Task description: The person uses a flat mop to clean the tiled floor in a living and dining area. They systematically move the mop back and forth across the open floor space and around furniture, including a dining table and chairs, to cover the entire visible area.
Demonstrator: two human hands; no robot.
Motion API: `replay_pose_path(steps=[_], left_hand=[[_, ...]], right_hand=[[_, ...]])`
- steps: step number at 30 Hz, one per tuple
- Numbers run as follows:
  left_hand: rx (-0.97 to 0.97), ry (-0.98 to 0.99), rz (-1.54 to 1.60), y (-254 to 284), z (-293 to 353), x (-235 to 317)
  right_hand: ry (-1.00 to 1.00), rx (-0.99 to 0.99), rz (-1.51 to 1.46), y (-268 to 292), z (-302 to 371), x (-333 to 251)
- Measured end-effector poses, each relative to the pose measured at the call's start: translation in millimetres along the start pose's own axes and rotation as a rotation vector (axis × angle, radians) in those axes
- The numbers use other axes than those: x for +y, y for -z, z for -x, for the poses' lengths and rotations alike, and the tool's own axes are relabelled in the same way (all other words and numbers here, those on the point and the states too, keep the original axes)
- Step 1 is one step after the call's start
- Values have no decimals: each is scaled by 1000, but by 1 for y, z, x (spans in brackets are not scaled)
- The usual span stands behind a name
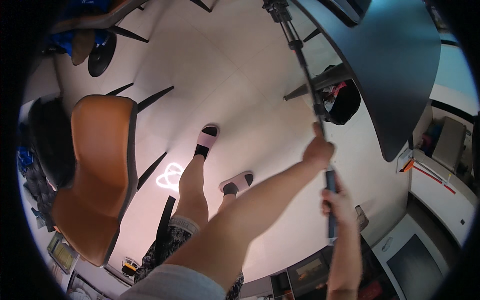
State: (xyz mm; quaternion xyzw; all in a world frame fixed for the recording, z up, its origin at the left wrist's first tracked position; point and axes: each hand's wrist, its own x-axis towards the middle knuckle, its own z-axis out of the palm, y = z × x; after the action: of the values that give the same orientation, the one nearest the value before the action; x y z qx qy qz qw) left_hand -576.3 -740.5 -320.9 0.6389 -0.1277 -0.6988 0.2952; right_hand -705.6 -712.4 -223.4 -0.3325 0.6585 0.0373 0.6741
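A long black telescopic pole slants across the right half of the view, with a dark bracket-like head at its far end near the top edge. My left hand is closed around the pole's thin shaft below its middle. Lower down, my right hand grips the thick dark handle, whose butt end shows below the fingers. The pole's far end reaches beside the dark table; whether it touches the table I cannot tell.
An orange-brown chair with black legs stands at left, another partly visible beyond it. Under the table's edge sits a black-lined bin. My feet wear pink slippers on the pale tiled floor. A white cabinet stands at right.
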Motion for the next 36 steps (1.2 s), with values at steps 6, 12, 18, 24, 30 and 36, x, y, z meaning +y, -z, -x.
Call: replay_pose_path(steps=[6, 12, 18, 24, 30, 36], left_hand=[[-42, 75, -436, 54, 106, -110], [-156, -10, -101, 13, 258, -156], [-154, -14, -58, 32, 274, -113], [-72, -32, -62, 61, 241, -91], [-31, -79, -84, 64, 260, -86], [45, -194, -64, 68, 280, -79]], right_hand=[[-107, -106, -361, -110, 73, 119], [-194, -80, -98, -98, 231, 156], [-202, -106, -101, -103, 248, 102], [-289, -141, -118, -117, 211, 59], [-241, -169, -122, -126, 225, 57], [-156, -138, -35, -136, 252, 43]])
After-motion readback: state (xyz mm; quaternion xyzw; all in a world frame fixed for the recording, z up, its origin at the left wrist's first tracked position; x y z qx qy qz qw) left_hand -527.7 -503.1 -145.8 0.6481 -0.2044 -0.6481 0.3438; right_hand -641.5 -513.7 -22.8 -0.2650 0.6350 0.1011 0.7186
